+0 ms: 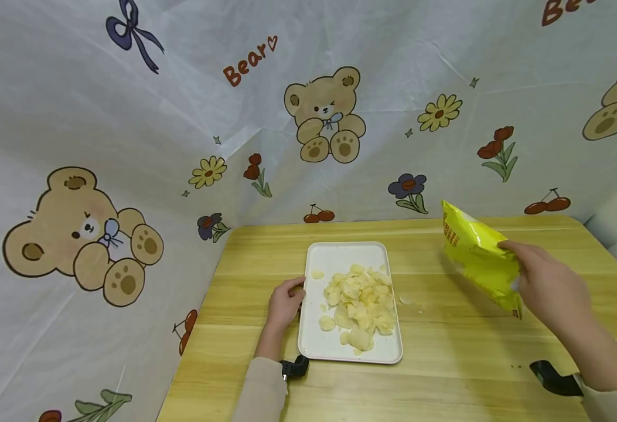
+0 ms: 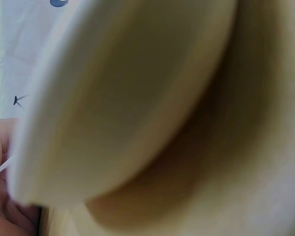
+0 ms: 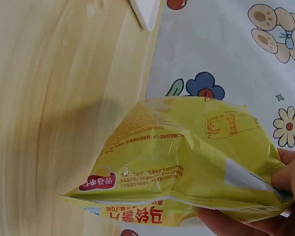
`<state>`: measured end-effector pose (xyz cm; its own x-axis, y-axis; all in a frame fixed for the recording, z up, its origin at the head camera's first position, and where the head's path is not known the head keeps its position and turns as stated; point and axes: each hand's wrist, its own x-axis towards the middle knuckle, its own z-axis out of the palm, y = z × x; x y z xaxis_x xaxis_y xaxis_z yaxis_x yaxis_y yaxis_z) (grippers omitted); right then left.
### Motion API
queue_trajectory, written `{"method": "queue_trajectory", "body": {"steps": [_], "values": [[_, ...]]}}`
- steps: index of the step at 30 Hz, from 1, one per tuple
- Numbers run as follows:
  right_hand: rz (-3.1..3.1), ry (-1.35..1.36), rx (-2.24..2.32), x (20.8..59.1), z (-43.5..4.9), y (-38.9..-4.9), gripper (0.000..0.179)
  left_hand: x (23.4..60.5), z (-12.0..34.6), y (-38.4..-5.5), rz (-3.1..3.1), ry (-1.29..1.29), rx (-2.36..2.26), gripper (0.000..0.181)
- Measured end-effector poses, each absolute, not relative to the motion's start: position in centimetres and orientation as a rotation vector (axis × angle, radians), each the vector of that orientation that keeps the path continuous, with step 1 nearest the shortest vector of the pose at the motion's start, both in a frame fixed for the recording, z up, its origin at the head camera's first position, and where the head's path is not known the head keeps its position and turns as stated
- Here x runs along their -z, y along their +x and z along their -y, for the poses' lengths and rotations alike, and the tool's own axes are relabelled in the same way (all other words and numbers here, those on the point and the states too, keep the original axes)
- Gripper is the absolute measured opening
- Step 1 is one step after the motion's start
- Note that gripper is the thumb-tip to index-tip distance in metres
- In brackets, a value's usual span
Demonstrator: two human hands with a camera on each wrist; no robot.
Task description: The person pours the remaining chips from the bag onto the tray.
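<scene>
A white rectangular tray (image 1: 319, 346) lies on the wooden table, bearing a loose pile of potato chips (image 1: 361, 299). My left hand (image 1: 285, 302) holds the tray's left rim; the left wrist view shows the tray side (image 2: 122, 108) large and blurred, with part of the hand (image 2: 10, 196) at its edge. Off to the right, my right hand (image 1: 553, 287) grips a yellow potato chip bag (image 1: 479, 255) above the table. The bag (image 3: 152, 152) is crumpled and tilted, pinched at one end between thumb and fingers. Its inside is hidden.
Chip crumbs (image 1: 407, 299) lie on the wooden table (image 1: 456, 351) just right of the tray. A white cloth (image 1: 266, 105) printed with bears and flowers hangs behind the table and along its left side.
</scene>
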<state>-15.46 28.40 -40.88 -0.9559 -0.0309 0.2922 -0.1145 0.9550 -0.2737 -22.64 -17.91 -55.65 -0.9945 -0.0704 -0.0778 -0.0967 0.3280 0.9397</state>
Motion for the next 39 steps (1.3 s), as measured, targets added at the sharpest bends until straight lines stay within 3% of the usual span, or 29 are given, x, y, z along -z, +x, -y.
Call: {"method": "queue_trajectory", "body": {"steps": [18,39], "values": [[2.879,-0.059,-0.321,43.8,-29.0,-12.6,0.049,55.5,17.6,-22.8,-2.533,-0.142,-1.807,0.037],[2.710,-0.022,-0.214,46.7,-26.4,-10.4,0.049,55.7,18.0,-22.6,-2.566,-0.139,-1.785,0.037]]}}
